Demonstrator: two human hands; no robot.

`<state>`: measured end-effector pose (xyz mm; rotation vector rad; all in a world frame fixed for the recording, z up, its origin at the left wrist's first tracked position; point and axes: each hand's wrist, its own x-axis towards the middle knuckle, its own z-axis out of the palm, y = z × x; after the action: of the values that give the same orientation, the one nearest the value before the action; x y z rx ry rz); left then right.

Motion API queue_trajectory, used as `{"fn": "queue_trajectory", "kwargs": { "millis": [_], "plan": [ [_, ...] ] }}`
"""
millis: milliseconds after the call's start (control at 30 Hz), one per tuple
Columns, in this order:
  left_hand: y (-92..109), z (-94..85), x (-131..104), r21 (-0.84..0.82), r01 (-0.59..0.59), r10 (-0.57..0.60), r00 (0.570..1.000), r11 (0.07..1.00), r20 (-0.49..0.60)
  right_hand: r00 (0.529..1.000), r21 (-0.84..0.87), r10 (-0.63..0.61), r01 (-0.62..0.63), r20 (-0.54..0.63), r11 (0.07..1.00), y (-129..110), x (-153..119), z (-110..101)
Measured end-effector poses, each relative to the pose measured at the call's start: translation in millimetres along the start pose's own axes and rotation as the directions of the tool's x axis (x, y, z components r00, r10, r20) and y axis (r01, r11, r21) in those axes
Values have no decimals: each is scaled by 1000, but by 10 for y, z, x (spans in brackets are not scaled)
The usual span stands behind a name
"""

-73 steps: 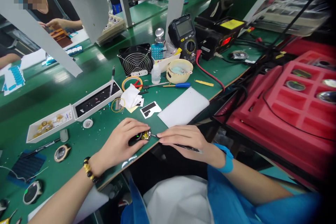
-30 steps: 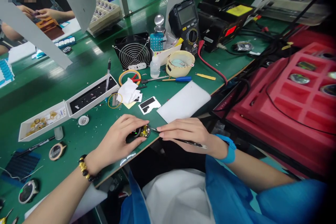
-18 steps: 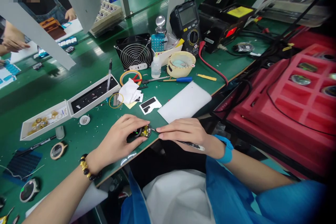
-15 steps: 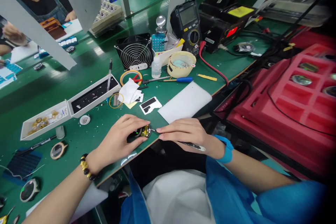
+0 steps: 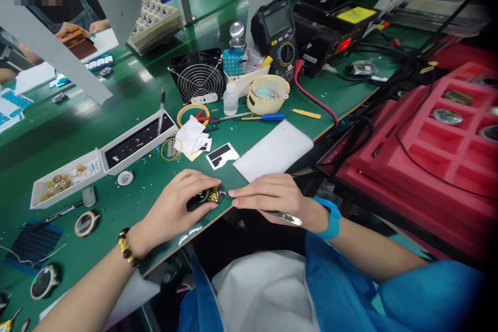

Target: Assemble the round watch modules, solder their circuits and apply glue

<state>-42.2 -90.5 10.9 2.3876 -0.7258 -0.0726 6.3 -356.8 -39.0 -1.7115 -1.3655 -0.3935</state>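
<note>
Near the table's front edge, my left hand (image 5: 187,194) curls its thumb and fingers around a small round watch body (image 5: 215,194), its yellowish innards showing on the right side. My right hand (image 5: 272,198) grips a pair of metal tweezers (image 5: 290,217); their shiny rear end sticks out below the palm. The tweezers' tip reaches the right edge of the watch body, though exact contact is too small to make out. Part of the watch body is hidden behind my left fingers. A white foam sheet (image 5: 274,150) lies just beyond my right hand.
Farther back are a multimeter (image 5: 274,36), a fan (image 5: 199,78), a round cream tub (image 5: 268,94) and a blue-handled screwdriver (image 5: 268,117). White parts trays (image 5: 66,179) stand left, near loose watch bodies (image 5: 86,223). Red foam trays (image 5: 428,150) fill the right. A co-worker's hands (image 5: 73,33) show across the table.
My right hand and the tweezers have shifted slightly left, toward the watch body. My left hand keeps its hold. Across the table, the co-worker's hand has moved to the brown object.
</note>
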Motion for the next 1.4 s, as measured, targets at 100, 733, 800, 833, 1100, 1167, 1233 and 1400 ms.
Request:
{"fn": "queue_trajectory", "kwargs": {
  "millis": [100, 733, 800, 833, 1100, 1167, 1233, 1400],
  "plan": [
    [2, -3, 2, -5, -3, 3, 1000, 1000, 2, 995, 80, 104, -103, -8, 992, -52, 82, -27],
    [9, -17, 2, -11, 13, -13, 1000, 1000, 1, 972, 11, 90, -95, 217, 995, -93, 368, -219],
    [9, -16, 2, -11, 16, -16, 1000, 1000, 6, 977, -13, 38, -36, 209, 999, -70, 313, -214],
    [9, -16, 2, -10, 15, -15, 1000, 1000, 6, 980, -32, 11, -4, 197, 999, -60, 282, -206],
    [13, -11, 5, -15, 2, -2, 1000, 1000, -5, 981, -204, -152, 175, 122, 963, -36, 105, -135],
    [10, -11, 6, -17, -1, 1, 1000, 1000, -7, 978, -245, -177, 198, 108, 949, -42, 97, -126],
    [6, -11, 5, -17, 1, -2, 1000, 1000, -7, 976, -271, -198, 216, 93, 938, -47, 103, -117],
    [7, -15, 1, -18, 6, -7, 1000, 1000, -5, 968, -288, -232, 251, 99, 924, -44, 132, -124]
  ]
}}
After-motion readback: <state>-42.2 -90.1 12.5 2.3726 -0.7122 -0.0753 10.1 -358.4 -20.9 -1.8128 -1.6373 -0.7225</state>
